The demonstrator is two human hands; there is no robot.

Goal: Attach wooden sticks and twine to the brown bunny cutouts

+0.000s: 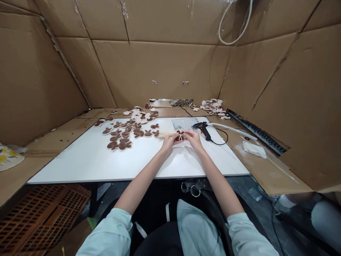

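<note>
Over the middle of the white table [93, 160], my left hand [168, 140] and my right hand [193, 138] pinch a small brown bunny-shaped piece [180, 135] between their fingertips. Both hands are closed on it. A bundle of thin wooden sticks [166, 134] lies on the table just beyond my left hand. A black and orange glue gun [203, 128] rests to the right of my right hand, its cord trailing right. Several more brown bunny pieces [125, 133] are spread on the table to the left.
Cardboard walls [160, 67] enclose the table on three sides. Pale bunny pieces [214, 106] sit piled at the back right, others [138, 113] at the back middle. A white cloth [254, 149] lies right. An orange plastic crate [39, 217] sits lower left. A white hose [234, 25] hangs above.
</note>
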